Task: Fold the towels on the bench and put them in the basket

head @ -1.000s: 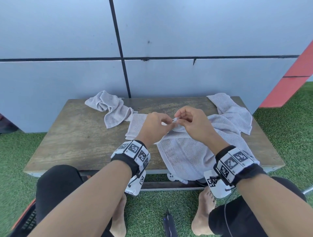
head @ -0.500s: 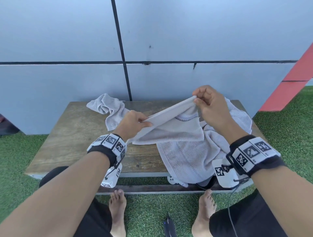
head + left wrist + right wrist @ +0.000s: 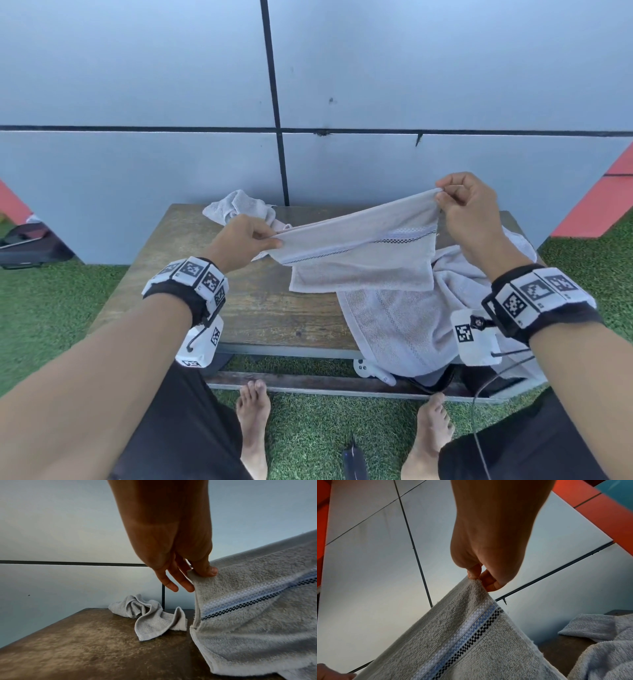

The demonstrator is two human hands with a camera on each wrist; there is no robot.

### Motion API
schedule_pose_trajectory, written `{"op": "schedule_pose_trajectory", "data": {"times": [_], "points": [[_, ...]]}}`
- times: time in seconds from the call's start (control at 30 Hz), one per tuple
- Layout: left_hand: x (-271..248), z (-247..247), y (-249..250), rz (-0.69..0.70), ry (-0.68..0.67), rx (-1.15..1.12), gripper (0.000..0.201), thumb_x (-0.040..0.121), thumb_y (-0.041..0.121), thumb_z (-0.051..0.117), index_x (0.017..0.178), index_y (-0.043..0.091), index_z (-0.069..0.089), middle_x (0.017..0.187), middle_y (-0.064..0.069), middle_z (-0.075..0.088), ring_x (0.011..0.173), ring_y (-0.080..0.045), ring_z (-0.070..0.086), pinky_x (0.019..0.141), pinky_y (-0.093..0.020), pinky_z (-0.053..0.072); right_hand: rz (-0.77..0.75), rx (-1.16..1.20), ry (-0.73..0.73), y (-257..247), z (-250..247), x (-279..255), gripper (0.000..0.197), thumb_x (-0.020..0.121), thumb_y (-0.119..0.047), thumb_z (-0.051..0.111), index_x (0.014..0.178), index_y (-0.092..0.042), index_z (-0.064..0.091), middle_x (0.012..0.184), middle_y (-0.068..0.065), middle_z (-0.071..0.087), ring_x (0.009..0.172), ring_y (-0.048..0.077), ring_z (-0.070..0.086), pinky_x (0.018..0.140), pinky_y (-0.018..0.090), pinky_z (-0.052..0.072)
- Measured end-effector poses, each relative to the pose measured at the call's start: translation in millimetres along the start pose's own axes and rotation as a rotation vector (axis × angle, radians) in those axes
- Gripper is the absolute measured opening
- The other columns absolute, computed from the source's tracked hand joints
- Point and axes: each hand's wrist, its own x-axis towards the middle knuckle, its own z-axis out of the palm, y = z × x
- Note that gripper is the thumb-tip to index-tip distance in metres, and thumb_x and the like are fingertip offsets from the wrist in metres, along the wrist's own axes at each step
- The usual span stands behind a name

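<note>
A small grey towel with a blue and black checked stripe [image 3: 363, 253] [image 3: 257, 601] [image 3: 471, 642] hangs stretched in the air above the wooden bench [image 3: 178, 274]. My left hand [image 3: 270, 240] [image 3: 197, 577] pinches its left corner. Higher up, my right hand [image 3: 442, 198] [image 3: 476, 578] pinches its right corner. A larger pale towel [image 3: 404, 325] [image 3: 599, 642] lies crumpled on the bench's right side and drapes over the front edge. Another small grey towel [image 3: 239, 209] [image 3: 147, 614] lies bunched at the back left. No basket is in view.
A grey panelled wall [image 3: 137, 85] stands right behind the bench. Green artificial turf [image 3: 44, 308] surrounds it, with my bare feet [image 3: 253, 421] on it under the front edge. A dark bag [image 3: 27, 246] lies on the ground at far left.
My hands moved apart from the bench's middle and lifted the striped towel, spreading its top edge taut. The right hand rose higher and farther right.
</note>
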Motion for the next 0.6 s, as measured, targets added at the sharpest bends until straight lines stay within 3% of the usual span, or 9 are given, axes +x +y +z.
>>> {"op": "schedule_pose_trajectory", "data": {"times": [0.13,0.27,0.37,0.5,0.6], "points": [[-4.5,-6.5,6.7,-0.022,0.042,-0.008,0.014,0.084,0.021,0.079,0.076,0.010,0.074,0.069,-0.027,0.059,0.059,-0.020,0.042,0.057,-0.028,0.033,0.001,-0.012,-0.005,0.8,-0.6,1.3,0.030,0.095,-0.001,0.055,0.087,-0.030,0.059,0.078,-0.004,0.062,0.068,0.011,0.051,0.069,0.026,0.044],[-6.5,-11.6,14.8,-0.018,0.080,-0.037,0.009,0.083,0.023,0.080,0.076,0.020,0.075,0.077,-0.029,0.065,0.060,-0.019,0.044,0.059,-0.030,0.036,0.016,-0.033,0.017,4.6,-3.4,6.1,0.028,0.094,-0.004,0.056,0.088,-0.031,0.060,0.081,-0.004,0.065,0.069,0.013,0.053,0.070,0.031,0.046],[-4.4,-14.9,17.7,0.000,0.074,-0.016,0.012,0.086,0.022,0.077,0.083,0.010,0.078,0.066,-0.017,0.064,0.050,-0.007,0.042,0.055,-0.021,0.037,0.023,-0.066,0.034,7.9,-6.1,10.7,0.024,0.094,-0.005,0.057,0.091,-0.028,0.063,0.082,-0.003,0.066,0.074,0.015,0.056,0.075,0.034,0.049],[-0.1,-20.6,22.3,0.047,0.089,-0.009,0.013,0.085,0.018,0.077,0.091,0.008,0.080,0.082,-0.009,0.076,0.065,-0.005,0.060,0.062,-0.007,0.044,-0.005,-0.168,0.016,7.1,-11.2,16.5,0.019,0.096,-0.005,0.055,0.109,-0.013,0.066,0.086,-0.002,0.064,0.069,0.006,0.055,0.066,0.013,0.045],[5.9,-25.0,26.3,0.048,0.142,-0.028,0.016,0.081,0.019,0.082,0.093,0.010,0.081,0.085,-0.002,0.077,0.070,0.001,0.066,0.067,-0.004,0.045,-0.039,-0.303,-0.007,3.9,-14.7,23.1,0.022,0.098,-0.007,0.054,0.112,-0.014,0.069,0.098,0.004,0.066,0.080,0.012,0.058,0.077,0.021,0.045]]}}
